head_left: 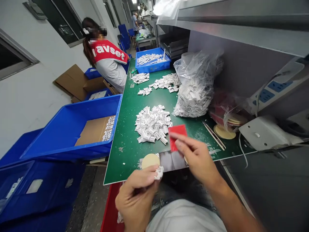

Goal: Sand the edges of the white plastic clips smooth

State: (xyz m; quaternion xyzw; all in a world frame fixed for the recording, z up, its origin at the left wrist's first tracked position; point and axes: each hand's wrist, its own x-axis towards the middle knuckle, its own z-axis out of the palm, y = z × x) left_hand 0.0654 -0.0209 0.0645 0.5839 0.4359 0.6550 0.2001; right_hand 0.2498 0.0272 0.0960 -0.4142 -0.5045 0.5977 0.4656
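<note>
My left hand (pixel 138 193) pinches a small white plastic part (pixel 159 173) between thumb and fingertips, just off the table's front edge. In my right hand (pixel 199 158) a flat red square piece (pixel 178 137) is gripped between thumb and fingers, raised over the table. Beyond the hands lies a heap of small white plastic parts (pixel 153 124). Close to my left fingers is a round cream disc (pixel 151 160). A grey flat plate (pixel 172 160) lies at the front edge between the hands, partly covered by my right hand.
A clear bag of white parts (pixel 193 93) stands at the right back. Tweezers (pixel 214 135) lie near another cream disc (pixel 225 132). A blue tray (pixel 153 64) sits at the far end; blue bins (pixel 72 112) stand left. A person in red and grey (pixel 108 61) sits beyond.
</note>
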